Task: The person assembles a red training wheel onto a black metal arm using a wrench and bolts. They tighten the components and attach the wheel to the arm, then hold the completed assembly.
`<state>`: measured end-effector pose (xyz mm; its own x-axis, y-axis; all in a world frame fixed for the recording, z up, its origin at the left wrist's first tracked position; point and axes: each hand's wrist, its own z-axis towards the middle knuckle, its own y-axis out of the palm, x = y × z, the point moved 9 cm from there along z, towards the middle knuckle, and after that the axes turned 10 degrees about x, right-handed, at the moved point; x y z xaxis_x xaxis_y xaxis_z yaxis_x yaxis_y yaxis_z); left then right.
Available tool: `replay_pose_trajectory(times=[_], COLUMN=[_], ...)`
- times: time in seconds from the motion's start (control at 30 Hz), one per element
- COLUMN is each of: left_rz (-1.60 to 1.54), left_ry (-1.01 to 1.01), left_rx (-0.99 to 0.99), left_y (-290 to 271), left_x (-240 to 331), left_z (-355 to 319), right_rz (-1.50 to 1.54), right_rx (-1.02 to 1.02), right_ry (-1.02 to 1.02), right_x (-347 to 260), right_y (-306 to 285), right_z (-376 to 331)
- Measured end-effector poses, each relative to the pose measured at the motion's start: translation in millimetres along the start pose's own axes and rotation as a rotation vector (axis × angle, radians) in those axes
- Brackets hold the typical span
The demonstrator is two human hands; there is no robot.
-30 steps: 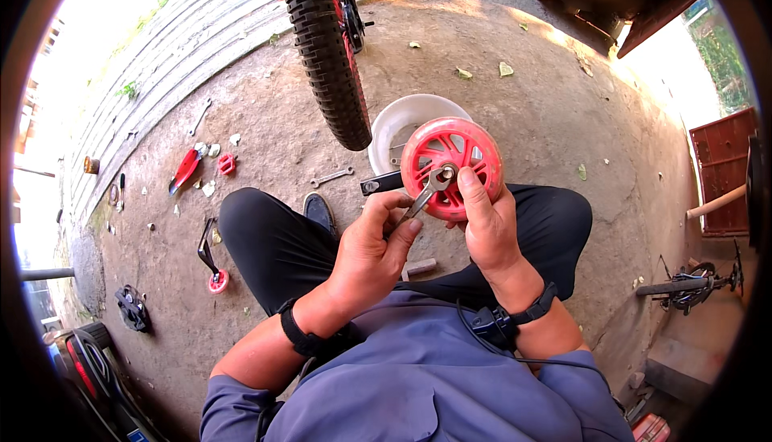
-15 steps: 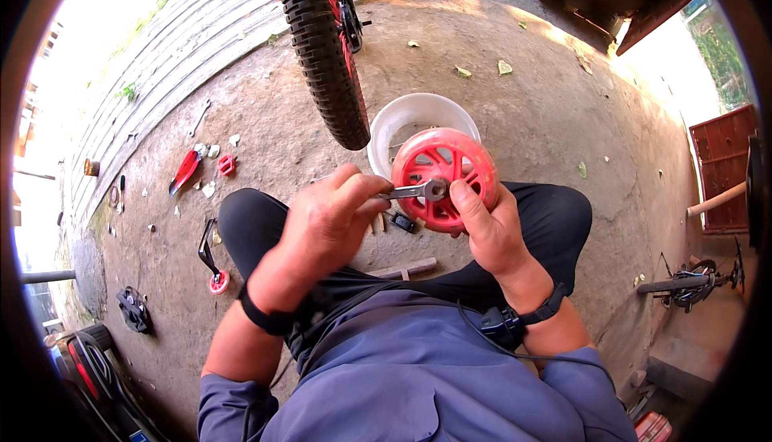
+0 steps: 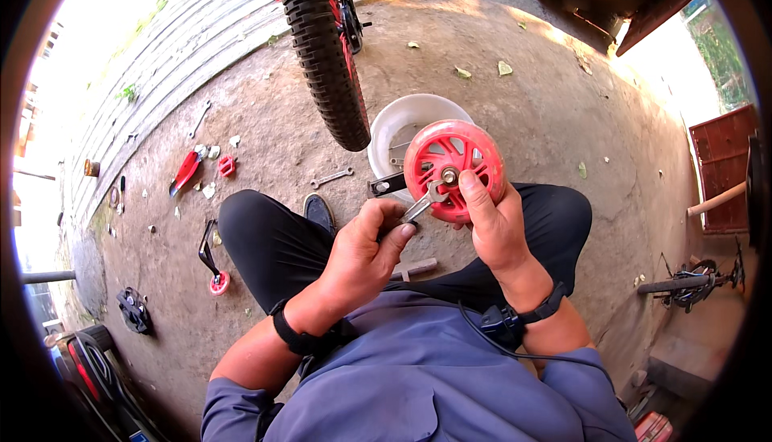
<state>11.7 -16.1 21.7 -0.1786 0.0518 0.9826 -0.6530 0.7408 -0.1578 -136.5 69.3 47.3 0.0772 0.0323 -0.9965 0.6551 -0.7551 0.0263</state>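
An outdoor yard, used as an informal repair spot — shown by daylight falling on rough brown ground [image 3: 531, 128], with leaves [image 3: 505, 69] scattered over it. Pale planks or slabs [image 3: 173, 48] are laid along the left, greenery [image 3: 714, 56] is seen far right, near a rust-red panel [image 3: 724, 168]. Repair use is shown by a loose wrench [image 3: 332, 177] on the ground, a white tub [image 3: 386, 132] with metal pieces in it, and a second wrench [image 3: 421, 204] held at a red wheel [image 3: 450, 161]. A knobby bicycle tyre [image 3: 322, 48] and a loose red-wheeled part [image 3: 211, 259] are also seen — bike or scooter work indicated.
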Motion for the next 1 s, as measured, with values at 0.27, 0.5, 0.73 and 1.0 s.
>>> replay_pose_trajectory(times=[0.27, 0.5, 0.73, 1.0], left_rz=[0.053, 0.06, 0.102, 0.687], left_ry=[0.103, -0.009, 0.077, 0.487], left_rx=[0.106, -0.001, -0.088, -0.288], left_y=[0.5, 14.0, 4.6, -33.9], left_x=[5.9, 0.7, 13.5, 57.2], left_z=[0.9, 0.0, 5.5, 29.3], right_rz=[0.07, 0.078, -0.016, -0.14], right_rx=[0.034, 0.005, -0.078, -0.341], right_ry=[-0.012, 0.0, -0.056, 0.047], right_x=[-5.5, -5.7, -9.7, -7.0], right_y=[5.1, 11.2, 10.5, 16.2], right_z=[0.0, -1.9, -1.1, -9.1])
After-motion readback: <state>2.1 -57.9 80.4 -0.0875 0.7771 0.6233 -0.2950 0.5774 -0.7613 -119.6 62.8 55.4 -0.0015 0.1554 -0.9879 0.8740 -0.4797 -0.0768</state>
